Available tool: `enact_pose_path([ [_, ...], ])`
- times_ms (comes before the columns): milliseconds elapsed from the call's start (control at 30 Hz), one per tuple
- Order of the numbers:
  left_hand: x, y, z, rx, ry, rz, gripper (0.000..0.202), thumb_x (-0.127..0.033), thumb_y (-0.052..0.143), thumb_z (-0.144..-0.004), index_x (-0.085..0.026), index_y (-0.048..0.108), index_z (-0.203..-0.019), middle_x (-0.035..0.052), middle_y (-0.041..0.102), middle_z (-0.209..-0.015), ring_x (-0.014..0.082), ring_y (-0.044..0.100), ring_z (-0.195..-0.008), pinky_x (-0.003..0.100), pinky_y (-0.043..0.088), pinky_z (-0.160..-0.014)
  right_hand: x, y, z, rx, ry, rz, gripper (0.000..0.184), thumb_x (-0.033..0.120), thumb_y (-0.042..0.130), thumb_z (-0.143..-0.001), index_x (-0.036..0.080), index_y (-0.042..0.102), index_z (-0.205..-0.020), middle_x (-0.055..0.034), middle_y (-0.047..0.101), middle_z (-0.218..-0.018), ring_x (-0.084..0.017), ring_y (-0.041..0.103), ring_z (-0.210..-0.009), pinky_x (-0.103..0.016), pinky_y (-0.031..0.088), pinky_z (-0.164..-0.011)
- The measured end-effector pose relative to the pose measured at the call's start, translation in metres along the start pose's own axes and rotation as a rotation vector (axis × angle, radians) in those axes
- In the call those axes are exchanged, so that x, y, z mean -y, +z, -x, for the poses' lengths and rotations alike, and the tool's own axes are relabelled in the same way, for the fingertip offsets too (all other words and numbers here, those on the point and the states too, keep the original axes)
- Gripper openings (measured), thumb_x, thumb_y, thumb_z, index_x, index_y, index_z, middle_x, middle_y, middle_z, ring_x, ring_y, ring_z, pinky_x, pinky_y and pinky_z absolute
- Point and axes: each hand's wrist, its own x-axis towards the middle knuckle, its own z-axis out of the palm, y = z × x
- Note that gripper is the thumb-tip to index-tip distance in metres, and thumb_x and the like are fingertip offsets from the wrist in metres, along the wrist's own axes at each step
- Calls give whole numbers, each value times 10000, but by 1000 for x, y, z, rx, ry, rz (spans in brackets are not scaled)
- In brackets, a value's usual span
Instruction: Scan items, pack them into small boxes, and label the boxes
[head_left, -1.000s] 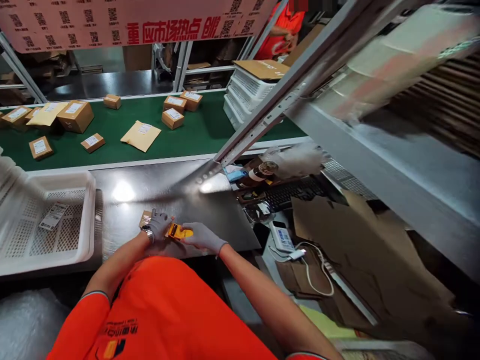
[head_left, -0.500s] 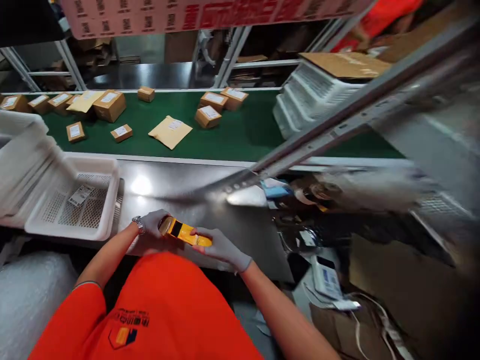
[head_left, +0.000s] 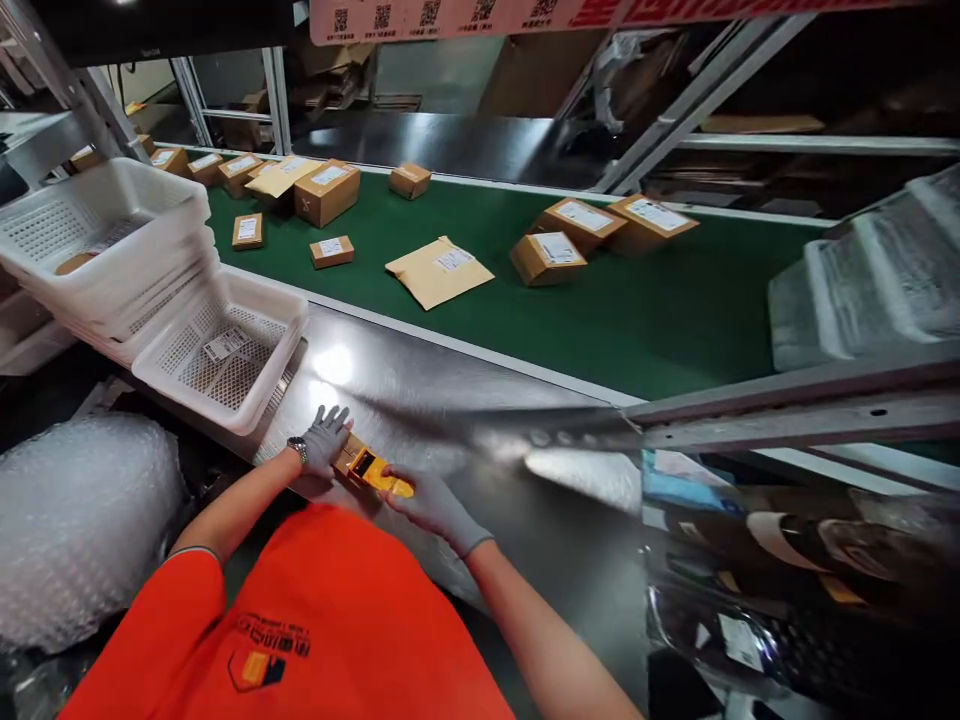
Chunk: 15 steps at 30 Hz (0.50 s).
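Note:
My right hand [head_left: 433,503], in a grey glove, grips a yellow tape dispenser [head_left: 384,478] with a black patch on its side. The dispenser's far end meets a small brown cardboard box [head_left: 346,457] low over the steel worktop [head_left: 450,400]. On the box's left side lies my left hand [head_left: 326,440], also gloved, its fingers stretched out and spread. Part of the box is hidden behind the dispenser and the left hand.
A white perforated basket [head_left: 225,350] holding a labelled packet stands left, beside stacked baskets [head_left: 112,250]. Beyond the worktop, a green conveyor [head_left: 600,330] carries several boxes and a flat envelope [head_left: 441,272]. Bubble wrap [head_left: 82,530] is at lower left; a metal beam [head_left: 787,410] crosses the right.
My view has swung to the right. The left hand has gone from curled fingers to spread ones beside the box. The right hand keeps hold of the tape dispenser.

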Motion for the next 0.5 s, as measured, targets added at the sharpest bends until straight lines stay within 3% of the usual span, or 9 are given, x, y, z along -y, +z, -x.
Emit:
enact_pose_path([
  [100, -26, 6, -1, -9, 28, -19, 1341, -552, 944, -762, -70, 324, -1850, 338, 181, -1940, 586, 171, -1788, 778, 68, -1429, -5, -9, 15, 5, 9, 37, 589, 514, 739, -850, 173, 853, -1316, -122, 904, -1137, -342, 810, -1010, -408, 615, -877],
  [233, -31, 10, -3, 7, -4, -20, 1282, -476, 942, -784, -92, 342, -1850, 314, 192, -1947, 564, 160, -1797, 774, 46, -1435, -12, -25, 34, 43, 29, 117, 476, 428, 767, -813, 202, 887, -1213, -100, 903, -1077, -329, 804, -967, -393, 595, -885],
  [400, -21, 15, -2, -26, -13, -14, 1292, -496, 966, -791, -83, 347, -1847, 315, 224, -1939, 550, 192, -1792, 743, 67, -1452, 3, -22, 10, 51, 209, 2, 301, 385, 797, -785, 184, 865, -999, -20, 813, -813, -226, 721, -793, -306, 524, -739],
  [500, -20, 15, -5, -41, -81, 13, 1276, -488, 967, -806, -108, 344, -1853, 302, 244, -1937, 547, 197, -1795, 713, 159, -1454, 5, -36, 1, -24, 278, -24, 297, 391, 779, -798, 185, 853, -999, -16, 816, -805, -225, 739, -818, -287, 513, -723],
])
